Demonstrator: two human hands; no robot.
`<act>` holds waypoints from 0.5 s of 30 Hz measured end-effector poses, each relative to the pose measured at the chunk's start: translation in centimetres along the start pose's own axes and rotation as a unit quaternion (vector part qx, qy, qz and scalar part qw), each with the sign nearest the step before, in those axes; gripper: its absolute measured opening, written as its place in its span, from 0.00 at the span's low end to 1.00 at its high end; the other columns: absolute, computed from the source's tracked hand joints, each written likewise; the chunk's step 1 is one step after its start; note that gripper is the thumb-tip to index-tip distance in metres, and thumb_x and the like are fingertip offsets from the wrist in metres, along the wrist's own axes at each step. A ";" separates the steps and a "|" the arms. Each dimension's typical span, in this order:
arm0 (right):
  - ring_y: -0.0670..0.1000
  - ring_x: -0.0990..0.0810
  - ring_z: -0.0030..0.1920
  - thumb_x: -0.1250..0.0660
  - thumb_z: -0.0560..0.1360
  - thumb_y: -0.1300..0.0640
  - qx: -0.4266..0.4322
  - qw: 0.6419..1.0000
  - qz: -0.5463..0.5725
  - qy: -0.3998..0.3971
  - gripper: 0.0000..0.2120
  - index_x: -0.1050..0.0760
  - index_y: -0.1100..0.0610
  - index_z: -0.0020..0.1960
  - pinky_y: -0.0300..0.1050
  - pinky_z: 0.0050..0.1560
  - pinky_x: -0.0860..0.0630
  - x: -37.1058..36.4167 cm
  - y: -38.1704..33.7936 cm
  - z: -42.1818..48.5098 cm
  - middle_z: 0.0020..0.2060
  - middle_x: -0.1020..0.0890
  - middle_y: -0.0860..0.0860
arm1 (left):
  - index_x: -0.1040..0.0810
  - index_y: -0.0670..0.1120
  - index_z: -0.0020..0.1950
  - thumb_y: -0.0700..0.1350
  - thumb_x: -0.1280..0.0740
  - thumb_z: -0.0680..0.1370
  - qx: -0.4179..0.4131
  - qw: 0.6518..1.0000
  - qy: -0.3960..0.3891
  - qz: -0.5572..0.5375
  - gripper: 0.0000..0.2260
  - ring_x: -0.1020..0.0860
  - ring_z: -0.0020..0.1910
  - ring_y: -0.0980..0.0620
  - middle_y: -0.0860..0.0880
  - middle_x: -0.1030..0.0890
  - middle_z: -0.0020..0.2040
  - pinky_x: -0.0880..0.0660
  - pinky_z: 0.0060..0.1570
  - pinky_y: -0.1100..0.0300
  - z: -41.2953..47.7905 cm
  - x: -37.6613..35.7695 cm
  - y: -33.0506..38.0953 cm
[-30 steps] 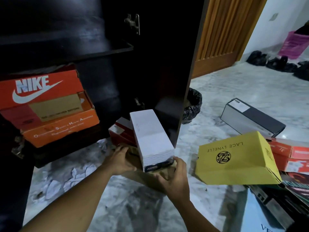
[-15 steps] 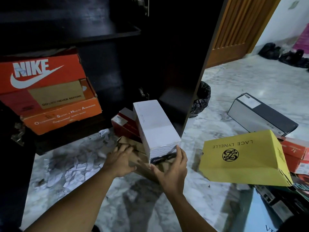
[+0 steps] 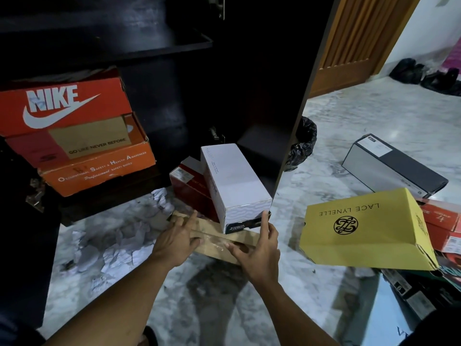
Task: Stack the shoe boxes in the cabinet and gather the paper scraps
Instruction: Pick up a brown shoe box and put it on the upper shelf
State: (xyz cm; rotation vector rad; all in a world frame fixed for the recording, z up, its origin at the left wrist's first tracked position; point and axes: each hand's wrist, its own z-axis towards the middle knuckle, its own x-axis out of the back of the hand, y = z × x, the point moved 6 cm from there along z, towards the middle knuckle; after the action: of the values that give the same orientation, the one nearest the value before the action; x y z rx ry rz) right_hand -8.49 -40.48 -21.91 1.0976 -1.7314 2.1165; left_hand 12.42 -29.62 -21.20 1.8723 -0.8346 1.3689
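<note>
Both hands have let go of the brown box, the left hand and right hand now spread flat, fingers open, against it under the white box on the floor by the cabinet.

In front of me, 3 stacked boxes sit in the cabinet at left. The tall box stands on the flat cardboard box on the floor, another box just behind it. Paper scraps lie left; the Lace Lynelle box tilts at right.
</note>
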 end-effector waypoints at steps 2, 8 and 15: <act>0.55 0.31 0.71 0.25 0.61 0.28 0.003 1.000 0.023 -0.004 0.60 0.61 0.35 0.79 0.61 0.63 0.24 -0.3 0.3 -0.3 0.72 0.37 0.50 | 0.48 0.54 0.82 0.62 0.37 0.79 0.010 0.999 0.015 -0.030 0.36 0.35 0.74 0.42 0.42 0.35 0.74 0.28 0.61 0.53 -0.3 -0.3 -0.1; 0.53 0.36 0.74 0.24 0.64 0.33 0.033 0.999 0.008 -0.018 0.55 0.55 0.38 0.80 0.57 0.64 0.23 -0.9 0.3 -0.9 0.74 0.41 0.49 | 0.31 0.56 0.75 0.61 0.26 0.71 0.042 0.990 0.076 -0.109 0.34 0.33 0.66 0.42 0.47 0.36 0.65 0.25 0.56 0.48 -0.8 0.1 -1.1; 0.54 0.41 0.78 0.21 0.62 0.35 -0.014 0.996 0.086 -0.006 0.61 0.58 0.42 0.81 0.55 0.70 0.28 -0.8 0.8 -2.0 0.78 0.49 0.45 | 0.22 0.54 0.59 0.67 0.26 0.66 0.115 0.972 0.111 -0.174 0.27 0.42 0.72 0.39 0.47 0.40 0.73 0.28 0.63 0.43 -1.0 0.1 -2.1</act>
State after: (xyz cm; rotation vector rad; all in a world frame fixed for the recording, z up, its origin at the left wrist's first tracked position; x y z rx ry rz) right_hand -9.22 -38.65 -23.10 0.9867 -1.9197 2.1795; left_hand 13.54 -27.60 -21.16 1.8808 -0.2286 1.4589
